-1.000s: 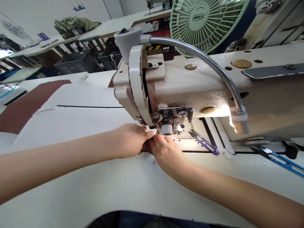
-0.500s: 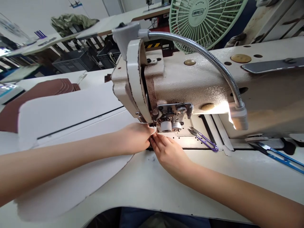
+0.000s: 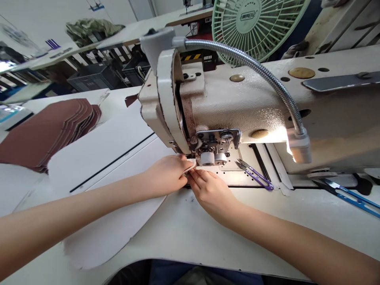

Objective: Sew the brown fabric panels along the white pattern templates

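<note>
A white, round-cornered sheet panel (image 3: 89,158) with a thin black line across it lies on the table, running under the head of the sewing machine (image 3: 237,99). My left hand (image 3: 166,174) is closed on the panel's edge just left of the presser area, and a pale bit of that edge shows by its fingertips. My right hand (image 3: 213,194) meets it in front of the machine's roller parts, fingers pressed together at the same edge. The fingertips and the needle are partly hidden. Purple thread snips (image 3: 257,176) lie on the bed plate to the right.
Brown cut pieces (image 3: 50,126) are stacked at the left, with another white piece (image 3: 14,186) in front. Blue-handled snips (image 3: 353,198) lie at the right. A lamp (image 3: 298,146) on a flexible metal neck lights the bed. Behind the machine stands a green fan (image 3: 249,23).
The white panel has swung and slid to the right at its far left end, uncovering more of the brown stack and a white piece. Both hands stay nearly in place.
</note>
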Demonstrator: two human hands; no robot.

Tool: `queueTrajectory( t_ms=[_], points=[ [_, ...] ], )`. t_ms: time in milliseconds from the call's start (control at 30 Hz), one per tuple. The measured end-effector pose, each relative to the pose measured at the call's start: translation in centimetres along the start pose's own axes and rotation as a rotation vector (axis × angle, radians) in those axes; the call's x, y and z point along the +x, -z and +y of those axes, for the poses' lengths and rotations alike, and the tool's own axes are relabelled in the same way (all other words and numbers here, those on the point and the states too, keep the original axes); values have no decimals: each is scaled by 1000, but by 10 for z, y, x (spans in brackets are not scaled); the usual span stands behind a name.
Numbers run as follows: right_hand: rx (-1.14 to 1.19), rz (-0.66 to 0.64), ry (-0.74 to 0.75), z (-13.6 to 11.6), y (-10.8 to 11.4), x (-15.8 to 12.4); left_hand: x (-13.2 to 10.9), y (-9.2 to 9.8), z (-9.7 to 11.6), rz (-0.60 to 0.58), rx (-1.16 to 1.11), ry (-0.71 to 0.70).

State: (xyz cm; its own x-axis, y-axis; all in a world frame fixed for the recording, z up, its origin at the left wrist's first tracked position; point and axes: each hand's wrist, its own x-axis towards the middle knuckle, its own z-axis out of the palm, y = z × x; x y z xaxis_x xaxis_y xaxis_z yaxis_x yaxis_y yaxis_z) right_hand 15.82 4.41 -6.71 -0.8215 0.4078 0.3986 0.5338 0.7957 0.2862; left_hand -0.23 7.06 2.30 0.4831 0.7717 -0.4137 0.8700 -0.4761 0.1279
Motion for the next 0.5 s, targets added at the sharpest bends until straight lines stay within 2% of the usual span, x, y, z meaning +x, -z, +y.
queueTrajectory(
  t_ms=[167, 300, 500],
  points=[
    [44, 19, -51, 5, 1, 8, 1, 0, 4, 16, 72, 11],
    [278, -31, -164, 7, 2, 4, 0, -5, 1, 50, 79, -5],
    [404, -44, -287, 8, 3, -3, -5, -20, -6, 236, -31, -15]
  ],
)
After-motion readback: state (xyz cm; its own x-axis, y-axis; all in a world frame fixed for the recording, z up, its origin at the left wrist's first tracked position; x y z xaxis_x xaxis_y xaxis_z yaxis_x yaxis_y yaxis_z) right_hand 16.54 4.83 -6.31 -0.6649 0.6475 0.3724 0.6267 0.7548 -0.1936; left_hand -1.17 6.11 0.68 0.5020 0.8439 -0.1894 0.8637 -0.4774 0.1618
